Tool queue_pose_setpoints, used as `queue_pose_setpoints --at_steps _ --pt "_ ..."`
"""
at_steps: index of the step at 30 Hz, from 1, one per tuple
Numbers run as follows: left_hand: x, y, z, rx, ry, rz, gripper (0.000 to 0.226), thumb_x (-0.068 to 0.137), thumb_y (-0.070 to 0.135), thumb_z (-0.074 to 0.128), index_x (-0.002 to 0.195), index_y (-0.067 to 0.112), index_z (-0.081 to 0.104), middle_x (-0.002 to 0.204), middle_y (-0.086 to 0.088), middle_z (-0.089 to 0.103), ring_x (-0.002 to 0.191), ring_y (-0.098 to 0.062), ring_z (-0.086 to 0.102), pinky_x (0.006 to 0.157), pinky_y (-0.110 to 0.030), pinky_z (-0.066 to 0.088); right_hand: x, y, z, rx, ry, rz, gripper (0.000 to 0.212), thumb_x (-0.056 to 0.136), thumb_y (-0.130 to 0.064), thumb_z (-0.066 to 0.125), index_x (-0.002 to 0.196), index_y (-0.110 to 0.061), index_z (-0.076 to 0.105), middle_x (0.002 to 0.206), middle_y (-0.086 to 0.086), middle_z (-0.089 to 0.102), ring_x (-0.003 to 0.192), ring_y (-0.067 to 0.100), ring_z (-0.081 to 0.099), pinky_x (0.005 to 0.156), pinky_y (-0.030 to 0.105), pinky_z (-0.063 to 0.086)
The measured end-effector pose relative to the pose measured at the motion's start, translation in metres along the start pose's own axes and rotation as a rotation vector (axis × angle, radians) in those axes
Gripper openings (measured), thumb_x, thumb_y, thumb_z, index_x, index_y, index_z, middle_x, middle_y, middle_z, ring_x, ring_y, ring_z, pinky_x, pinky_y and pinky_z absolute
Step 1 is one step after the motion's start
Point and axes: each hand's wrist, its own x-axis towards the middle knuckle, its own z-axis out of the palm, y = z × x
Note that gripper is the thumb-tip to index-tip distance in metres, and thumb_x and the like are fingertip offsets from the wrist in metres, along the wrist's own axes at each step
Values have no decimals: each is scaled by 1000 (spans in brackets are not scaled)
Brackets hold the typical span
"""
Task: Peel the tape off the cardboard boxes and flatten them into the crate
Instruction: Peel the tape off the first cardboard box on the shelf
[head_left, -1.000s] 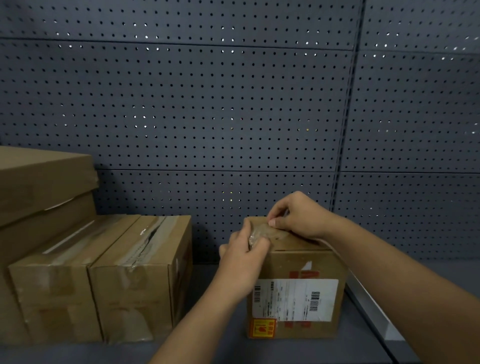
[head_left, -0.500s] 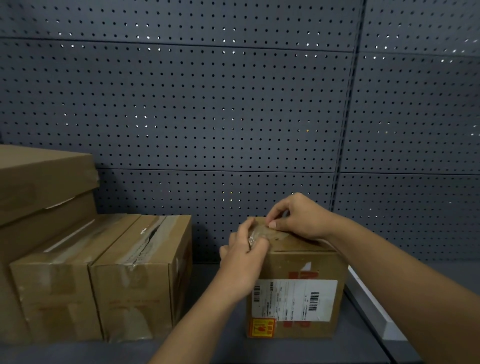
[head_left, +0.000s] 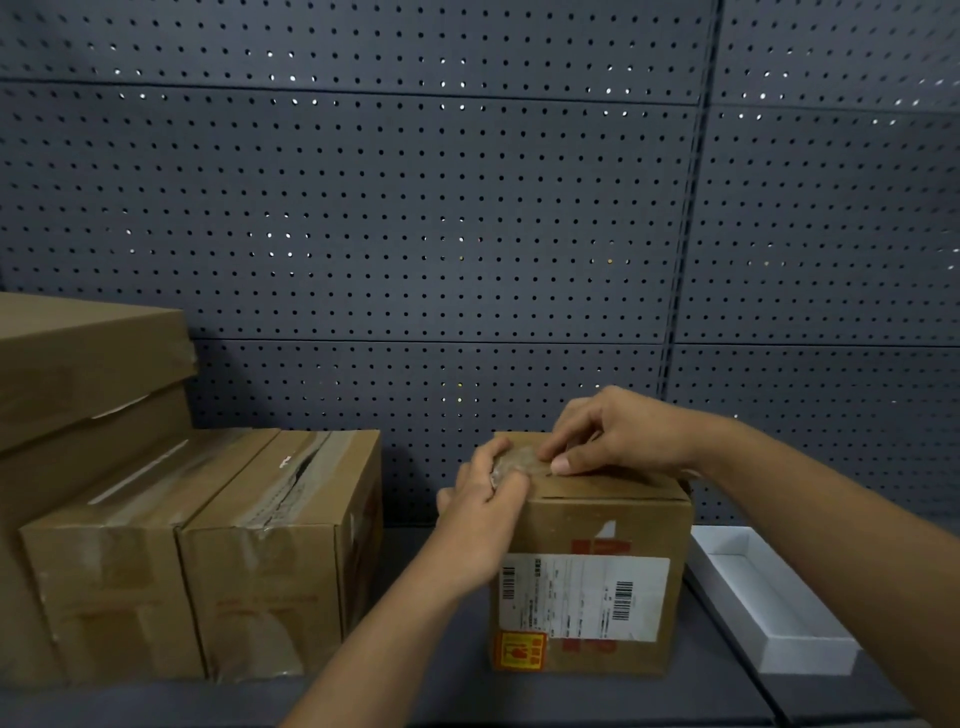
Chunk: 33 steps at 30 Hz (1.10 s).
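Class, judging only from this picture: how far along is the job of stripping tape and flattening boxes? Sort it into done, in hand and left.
Done: nothing flattened shows, and no crate is in view. In hand: the left hand grips a wad of peeled tape at the top of the labelled box, while the right hand presses on its top. Left: that box stands whole, and the two taped boxes and the stacked boxes look untouched.

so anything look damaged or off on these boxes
Yes: the second box from the left has its top seam split, with torn, wrinkled tape lifting along the gap. The labelled box under both hands looks intact, with a wad of peeled tape at its top edge.
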Motion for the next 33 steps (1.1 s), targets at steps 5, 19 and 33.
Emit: queue_pose_setpoints --at_steps 5,19,33 --pt "4 -7 -3 -100 -17 -36 49 91 64 52 137 70 36 147 10 48 139 -19 41 115 -45 37 4 -2 3 -68 15 -30 16 87 -36 80 102 -32 82 106 -9 65 96 6 64 92 27 53" --pt "9 -16 -2 -100 -40 -28 53 85 71 43 137 75 32 154 7 42 143 -20 36 118 -52 34 2 0 1 -85 -16 -87 25 84 -43 80 108 -34 80 108 -11 64 98 5 63 92 30 54" --pt "13 -19 1 -124 -16 -42 52 84 70 42 135 74 35 147 7 48 139 -20 41 115 -53 38 10 14 4 -111 73 -72 27 89 -43 76 114 -34 77 107 -15 61 92 3 61 83 21 50"
